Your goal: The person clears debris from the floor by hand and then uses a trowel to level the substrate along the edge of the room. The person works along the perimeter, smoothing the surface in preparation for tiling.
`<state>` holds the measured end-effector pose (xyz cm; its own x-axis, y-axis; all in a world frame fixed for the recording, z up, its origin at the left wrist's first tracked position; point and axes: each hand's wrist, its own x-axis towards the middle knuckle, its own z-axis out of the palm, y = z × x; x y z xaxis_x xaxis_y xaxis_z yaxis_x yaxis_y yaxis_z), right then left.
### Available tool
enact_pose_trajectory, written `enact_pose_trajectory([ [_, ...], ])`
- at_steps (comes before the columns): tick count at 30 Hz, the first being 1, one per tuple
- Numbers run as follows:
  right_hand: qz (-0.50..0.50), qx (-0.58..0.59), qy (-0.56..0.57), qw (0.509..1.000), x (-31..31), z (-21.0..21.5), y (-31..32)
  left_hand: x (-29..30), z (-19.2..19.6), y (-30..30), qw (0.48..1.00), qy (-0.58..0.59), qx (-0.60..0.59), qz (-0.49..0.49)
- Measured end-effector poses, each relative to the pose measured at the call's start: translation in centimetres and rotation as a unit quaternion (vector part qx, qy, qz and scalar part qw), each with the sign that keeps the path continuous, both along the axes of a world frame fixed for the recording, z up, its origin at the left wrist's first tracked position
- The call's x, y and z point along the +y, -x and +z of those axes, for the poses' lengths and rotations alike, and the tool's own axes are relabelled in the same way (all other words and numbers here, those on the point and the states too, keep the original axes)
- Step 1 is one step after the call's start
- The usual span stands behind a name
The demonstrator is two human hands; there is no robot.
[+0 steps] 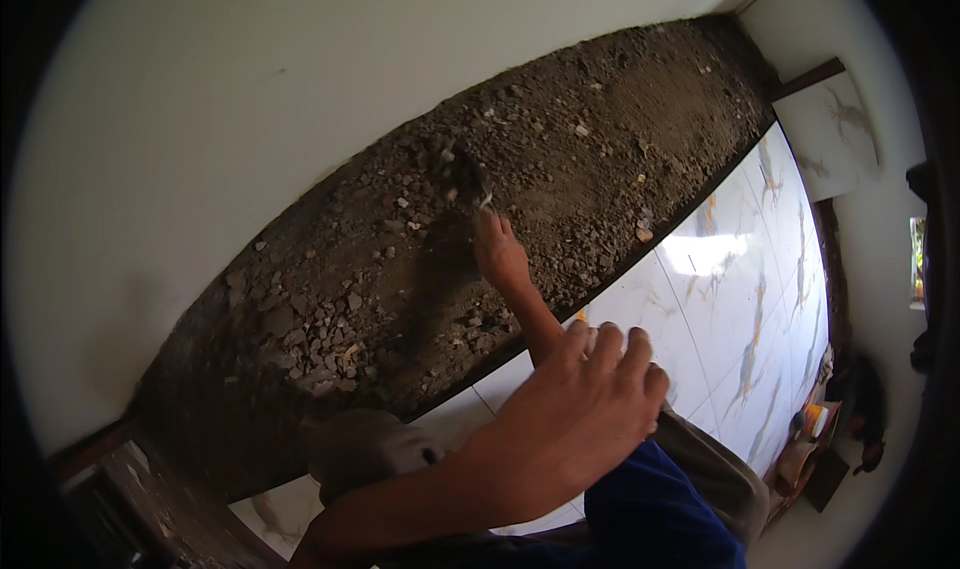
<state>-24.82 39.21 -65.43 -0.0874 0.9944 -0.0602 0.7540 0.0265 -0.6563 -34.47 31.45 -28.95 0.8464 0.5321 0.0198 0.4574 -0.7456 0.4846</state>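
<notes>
My right hand [502,257] reaches out over a strip of rough, dark soil and rubble [560,189], its fingers closed. From them extends a dark tool [462,177], smeared by motion, that looks like a trowel, with its far end at the rubble. Closer to me, my left hand [590,399] hangs in the air above the tile edge, back of the hand up. Its fingers are loosely bent and a little apart, with nothing seen in them. Part of the right forearm is hidden behind this hand.
A pale wall [250,119] borders the rubble on the far side. White marbled floor tiles [740,269] lie along its near side, with a raised edge. One tile [830,134] leans at the right wall. An orange-brown container [797,466] sits at right. My knee [375,449] is close at left.
</notes>
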Motion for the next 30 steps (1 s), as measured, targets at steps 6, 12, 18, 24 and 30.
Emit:
enact_pose_trajectory([
  [6, -0.022, -0.052, -0.196, 0.979, 5.1, 1.2, -1.2, -1.8, 1.9, 0.4, 0.989, -0.042, -0.136, 0.051],
  [12, -0.222, 0.385, 0.186, 0.876, 11.7, 3.5, 8.8, -2.7, 2.6, 1.0, 0.988, -0.072, -0.126, 0.056],
  [18, 0.033, 0.323, 0.268, 0.907, -0.9, 3.6, 17.7, -2.7, 3.0, 1.0, 0.993, -0.021, -0.110, 0.040],
  [24, -0.243, 0.487, 0.172, 0.821, 5.3, 6.8, 16.4, -4.6, 2.8, 1.7, 0.975, -0.059, -0.173, 0.129],
  [30, -0.126, 0.410, 0.276, 0.860, 1.8, 3.4, 24.5, -4.8, 4.2, 2.8, 0.964, -0.073, -0.207, 0.150],
])
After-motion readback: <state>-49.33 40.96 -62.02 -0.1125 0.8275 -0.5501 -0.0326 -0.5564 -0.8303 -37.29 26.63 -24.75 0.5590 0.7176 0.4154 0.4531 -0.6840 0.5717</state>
